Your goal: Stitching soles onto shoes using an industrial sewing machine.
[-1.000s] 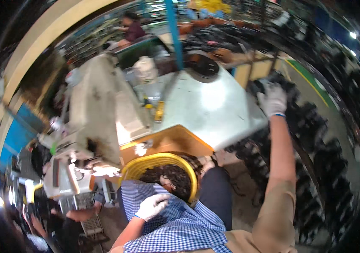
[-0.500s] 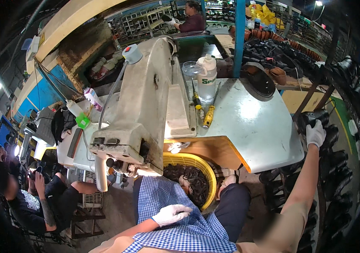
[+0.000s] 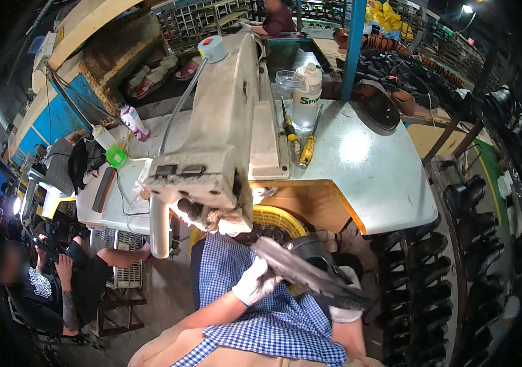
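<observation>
A black sandal [image 3: 310, 269] with a thick sole and a wide strap hangs tilted over my lap, its sole edge turned towards me. My left hand [image 3: 256, 282], in a white glove, is closed on the end nearer the machine. Partly hidden behind the other end is my gloved right hand [image 3: 346, 300], which grips it from the right side. Just beyond the sandal stands the head of a worn cream-coloured machine [image 3: 203, 174]. Under the table a yellow basket [image 3: 282, 219] of dark pieces is partly covered by the sandal.
Racks of black footwear [image 3: 423, 281] stand close on my right. On the white table [image 3: 377, 177] are a clear bottle [image 3: 307, 101], screwdrivers [image 3: 307, 151] and a round black dish-like thing [image 3: 376, 110]. A seated person [image 3: 47, 287] works at left; another person [image 3: 278, 19] is at the back.
My right hand has come back from the rack at right with the black sandal. My left hand has risen from my lap and taken hold of it too. The view has shifted slightly.
</observation>
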`<state>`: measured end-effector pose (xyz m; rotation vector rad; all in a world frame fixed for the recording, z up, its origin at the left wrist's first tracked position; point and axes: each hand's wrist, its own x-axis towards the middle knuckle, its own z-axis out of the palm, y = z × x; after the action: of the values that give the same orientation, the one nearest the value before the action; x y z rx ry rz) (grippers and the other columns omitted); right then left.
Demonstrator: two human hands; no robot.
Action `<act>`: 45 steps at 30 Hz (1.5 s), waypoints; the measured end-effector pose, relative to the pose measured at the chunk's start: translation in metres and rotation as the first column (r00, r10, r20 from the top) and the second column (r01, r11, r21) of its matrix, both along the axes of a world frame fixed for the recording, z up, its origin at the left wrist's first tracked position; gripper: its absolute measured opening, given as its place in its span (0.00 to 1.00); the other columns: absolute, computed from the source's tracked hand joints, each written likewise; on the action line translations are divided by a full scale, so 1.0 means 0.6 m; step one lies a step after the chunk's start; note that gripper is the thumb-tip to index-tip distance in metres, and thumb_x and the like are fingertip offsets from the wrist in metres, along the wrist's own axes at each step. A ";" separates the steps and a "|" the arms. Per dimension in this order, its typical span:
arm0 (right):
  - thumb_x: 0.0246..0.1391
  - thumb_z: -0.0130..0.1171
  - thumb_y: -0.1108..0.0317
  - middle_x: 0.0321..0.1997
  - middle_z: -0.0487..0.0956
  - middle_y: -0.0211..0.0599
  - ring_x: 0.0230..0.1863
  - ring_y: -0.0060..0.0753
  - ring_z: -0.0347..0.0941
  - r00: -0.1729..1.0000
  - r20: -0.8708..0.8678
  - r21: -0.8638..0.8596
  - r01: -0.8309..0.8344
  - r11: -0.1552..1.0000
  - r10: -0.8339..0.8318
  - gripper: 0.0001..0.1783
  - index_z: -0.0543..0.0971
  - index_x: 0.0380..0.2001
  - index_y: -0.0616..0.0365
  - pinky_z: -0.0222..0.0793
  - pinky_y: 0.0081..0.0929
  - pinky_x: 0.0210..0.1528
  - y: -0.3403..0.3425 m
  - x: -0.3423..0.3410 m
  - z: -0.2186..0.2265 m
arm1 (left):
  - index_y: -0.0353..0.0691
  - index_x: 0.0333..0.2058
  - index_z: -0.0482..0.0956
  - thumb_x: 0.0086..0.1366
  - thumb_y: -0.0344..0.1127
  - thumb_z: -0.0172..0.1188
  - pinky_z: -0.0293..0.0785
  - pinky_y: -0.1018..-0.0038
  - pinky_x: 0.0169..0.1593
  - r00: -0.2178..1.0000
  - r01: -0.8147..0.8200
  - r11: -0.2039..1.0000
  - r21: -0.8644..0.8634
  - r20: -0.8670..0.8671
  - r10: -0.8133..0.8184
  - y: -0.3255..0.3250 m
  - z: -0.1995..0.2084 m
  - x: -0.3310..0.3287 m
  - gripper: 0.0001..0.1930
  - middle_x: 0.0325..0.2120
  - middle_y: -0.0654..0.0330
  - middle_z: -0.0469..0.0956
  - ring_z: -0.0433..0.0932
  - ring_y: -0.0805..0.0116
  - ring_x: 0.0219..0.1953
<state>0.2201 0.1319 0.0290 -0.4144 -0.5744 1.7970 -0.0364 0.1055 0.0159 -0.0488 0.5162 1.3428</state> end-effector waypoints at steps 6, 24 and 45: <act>0.64 0.54 0.56 0.62 0.74 0.53 0.61 0.47 0.74 1.000 -0.020 -0.191 -0.018 0.981 0.015 0.26 0.73 0.57 0.65 0.70 0.47 0.65 -0.024 -0.026 -0.003 | 0.40 0.69 0.59 0.61 0.39 0.67 0.58 0.58 0.74 0.996 0.057 0.994 0.098 -0.080 -0.049 -0.052 0.009 -0.073 0.40 0.67 0.55 0.66 0.63 0.55 0.70; 0.52 0.63 0.45 0.68 0.70 0.43 0.66 0.51 0.68 0.991 0.134 -0.116 0.015 0.993 0.001 0.45 0.64 0.69 0.51 0.65 0.54 0.67 -0.064 -0.083 0.062 | 0.38 0.72 0.52 0.55 0.48 0.76 0.58 0.56 0.72 0.866 0.407 0.818 0.407 -0.457 -0.203 -0.052 0.106 -0.125 0.53 0.71 0.50 0.59 0.61 0.56 0.71; 0.45 0.65 0.74 0.69 0.69 0.44 0.68 0.52 0.68 0.985 0.152 0.144 0.055 0.988 -0.077 0.46 0.62 0.70 0.52 0.70 0.58 0.65 0.010 -0.071 0.079 | 0.32 0.67 0.60 0.55 0.44 0.74 0.67 0.56 0.67 0.839 0.297 0.782 0.548 -0.541 0.061 0.029 0.049 -0.178 0.47 0.66 0.49 0.66 0.69 0.55 0.65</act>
<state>0.1774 0.1379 0.0766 -0.4760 -0.7827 1.6587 -0.1430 0.1230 0.0455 0.9237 0.5062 1.3314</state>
